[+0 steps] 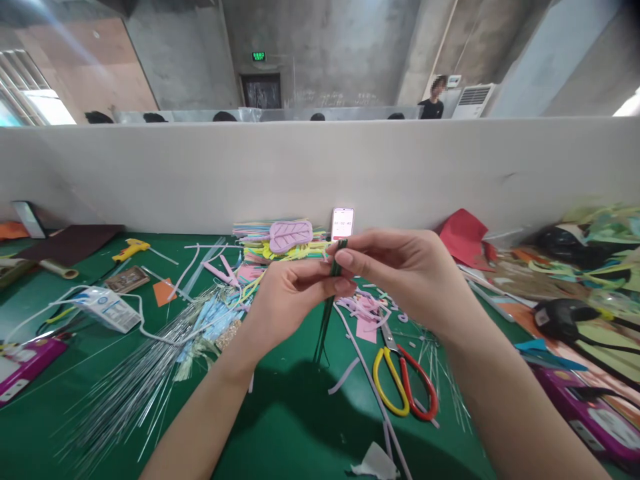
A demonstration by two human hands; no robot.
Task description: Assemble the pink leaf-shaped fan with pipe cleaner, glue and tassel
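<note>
My left hand [290, 293] and my right hand [405, 270] meet above the green table [290, 413], both pinched on a bundle of thin dark green wire stems [327, 313]. The stems hang down from my fingertips to the table top. My right thumb and forefinger grip the upper end; my left fingers close on the stems just below. Red-and-yellow scissors [403, 383] lie on the table under my right wrist.
A pile of silver wires [135, 380] lies at the left, with a yellow glue gun [130, 250] behind. Coloured foam sheets with a pink leaf mould [290, 235] and a phone [343, 223] stand against the white partition [200, 173]. Paper scraps and craft clutter [575, 267] fill the right side.
</note>
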